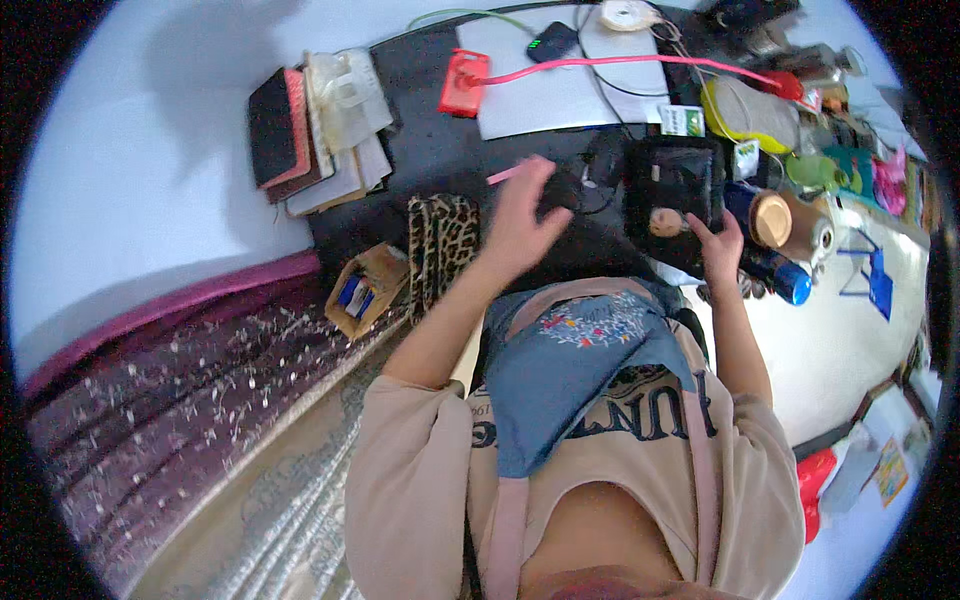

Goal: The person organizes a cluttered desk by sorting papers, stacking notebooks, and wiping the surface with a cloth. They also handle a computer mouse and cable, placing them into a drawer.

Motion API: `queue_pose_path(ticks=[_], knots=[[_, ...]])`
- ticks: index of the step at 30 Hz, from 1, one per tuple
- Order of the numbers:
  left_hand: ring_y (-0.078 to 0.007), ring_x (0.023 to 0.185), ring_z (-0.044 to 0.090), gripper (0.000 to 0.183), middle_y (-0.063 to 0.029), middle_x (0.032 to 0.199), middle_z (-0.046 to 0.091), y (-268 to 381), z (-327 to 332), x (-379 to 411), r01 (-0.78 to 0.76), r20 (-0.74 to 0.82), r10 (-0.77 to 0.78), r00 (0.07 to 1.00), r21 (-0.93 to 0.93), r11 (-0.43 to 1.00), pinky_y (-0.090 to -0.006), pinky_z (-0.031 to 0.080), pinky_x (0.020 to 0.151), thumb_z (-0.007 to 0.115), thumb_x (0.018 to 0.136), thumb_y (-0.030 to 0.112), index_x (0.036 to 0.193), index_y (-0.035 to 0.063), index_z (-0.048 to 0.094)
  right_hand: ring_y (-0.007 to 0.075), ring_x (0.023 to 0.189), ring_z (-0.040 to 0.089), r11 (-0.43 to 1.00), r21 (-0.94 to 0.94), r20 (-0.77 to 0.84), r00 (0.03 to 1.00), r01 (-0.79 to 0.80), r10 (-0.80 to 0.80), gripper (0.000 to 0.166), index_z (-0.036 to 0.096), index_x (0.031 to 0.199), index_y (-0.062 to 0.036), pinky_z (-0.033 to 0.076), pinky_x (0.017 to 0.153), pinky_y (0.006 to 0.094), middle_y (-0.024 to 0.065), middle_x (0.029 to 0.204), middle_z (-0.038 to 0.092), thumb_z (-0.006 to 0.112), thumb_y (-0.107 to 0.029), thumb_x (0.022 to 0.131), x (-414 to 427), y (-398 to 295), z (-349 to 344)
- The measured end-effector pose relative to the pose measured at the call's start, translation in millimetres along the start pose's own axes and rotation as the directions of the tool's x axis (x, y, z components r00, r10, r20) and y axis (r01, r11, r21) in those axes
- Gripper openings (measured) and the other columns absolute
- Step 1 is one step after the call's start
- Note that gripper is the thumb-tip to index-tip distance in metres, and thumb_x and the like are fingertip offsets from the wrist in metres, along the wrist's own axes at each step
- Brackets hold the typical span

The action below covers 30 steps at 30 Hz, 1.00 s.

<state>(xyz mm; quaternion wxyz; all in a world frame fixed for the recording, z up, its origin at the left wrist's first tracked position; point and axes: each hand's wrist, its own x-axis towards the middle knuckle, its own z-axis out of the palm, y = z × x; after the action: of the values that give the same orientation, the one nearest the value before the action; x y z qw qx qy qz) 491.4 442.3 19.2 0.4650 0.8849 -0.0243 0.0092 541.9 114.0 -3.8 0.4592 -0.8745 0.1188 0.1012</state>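
My left hand (521,225), blurred, is over the black tabletop, with a slim pink stick (504,176) jutting from its fingertips; its thumb is spread away. My right hand (721,251) grips the lower right edge of a black rectangular object (679,176) with a glossy face, thumb on the front and fingers at the side. A small picture or reflection shows on that face; I cannot tell which. Between my hands are dark items and a thin cable on the table. A leopard-print pouch (444,244) lies left of my left forearm.
Stacked notebooks (281,135) stand at the far left, above an open cardboard box (375,289). A red socket block (463,82) with a pink cable lies by a white sheet (555,97). At right are a grey-and-yellow case (750,116), a wooden-lidded jar (771,219) and a blue-capped container (793,283).
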Motion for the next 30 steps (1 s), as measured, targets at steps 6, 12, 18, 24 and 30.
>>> queue_pose_path(ticks=[6, 12, 18, 24, 30], knots=[[-0.0328, 0.133, 0.036, 0.082, -0.021, 0.142, 0.039, 23.6, 66.3, -22.5, 0.204, 0.24, -0.13, 0.962, -0.315, 0.927, -0.0383, 0.028, 0.111, 0.076, 0.076, 0.026, 0.141, 0.0015, 0.032, 0.0169, 0.09, 0.056, 0.907, 0.15, -0.195, 0.911, 0.394, -0.363, 0.039, 0.057, 0.106, 0.0034, 0.046, 0.086, 0.0298, 0.0076, 0.103, 0.061, 0.078, -0.002, 0.073, -28.7, -55.4, -35.5], [-0.024, 0.123, 0.049, 0.073, -0.0081, 0.134, 0.048, 24.7, 85.1, -16.0, 0.27, 0.197, -0.303, 0.932, -0.937, 0.222, -0.0397, 0.04, 0.104, 0.071, 0.075, -0.004, 0.138, 0.0071, 0.036, 0.0162, 0.096, 0.057, 0.793, 0.604, 0.048, 0.99, 0.079, -0.135, 0.04, 0.05, 0.12, 0.0004, 0.044, 0.09, 0.0307, 0.0076, 0.111, 0.061, 0.067, -0.003, 0.084, -49.8, -117.3, -1.0], [-0.028, 0.115, 0.054, 0.051, -0.0093, 0.127, 0.054, 20.3, -24.1, -20.5, 0.089, 0.076, -0.682, 0.728, -0.996, -0.016, -0.0476, 0.046, 0.097, 0.059, 0.086, -0.001, 0.133, 0.0107, 0.043, 0.0171, 0.106, 0.051, 0.839, 0.533, 0.44, 0.812, 0.107, -0.383, 0.07, 0.035, 0.143, -0.0068, 0.043, 0.095, 0.0317, 0.0082, 0.125, 0.049, 0.068, -0.004, 0.082, -43.2, -130.3, 28.2], [-0.0283, 0.116, 0.054, 0.044, -0.0122, 0.129, 0.054, -60.7, -191.5, -29.5, -0.075, -0.32, -0.776, 0.544, -0.94, 0.334, -0.049, 0.046, 0.097, 0.059, 0.092, 0.019, 0.132, 0.0054, 0.047, 0.0126, 0.101, 0.052, 0.862, 0.506, 0.478, 0.833, -0.001, -0.279, 0.061, 0.039, 0.14, -0.0075, 0.044, 0.091, 0.028, 0.005, 0.12, 0.052, 0.063, 0.0, 0.084, -30.3, -92.6, 17.7], [-0.0249, 0.105, 0.058, 0.05, -0.0125, 0.119, 0.059, -138.1, -333.9, -29.0, -0.104, -0.526, -0.679, 0.512, -0.823, 0.558, -0.039, 0.05, 0.088, 0.068, 0.087, 0.034, 0.121, 0.0008, 0.053, 0.0116, 0.096, 0.052, 0.867, 0.497, 0.493, 0.812, 0.031, -0.312, 0.055, 0.044, 0.135, -0.007, 0.044, 0.088, 0.0263, 0.0042, 0.114, 0.054, 0.063, 0.0, 0.085, -25.1, -95.7, 24.1]])
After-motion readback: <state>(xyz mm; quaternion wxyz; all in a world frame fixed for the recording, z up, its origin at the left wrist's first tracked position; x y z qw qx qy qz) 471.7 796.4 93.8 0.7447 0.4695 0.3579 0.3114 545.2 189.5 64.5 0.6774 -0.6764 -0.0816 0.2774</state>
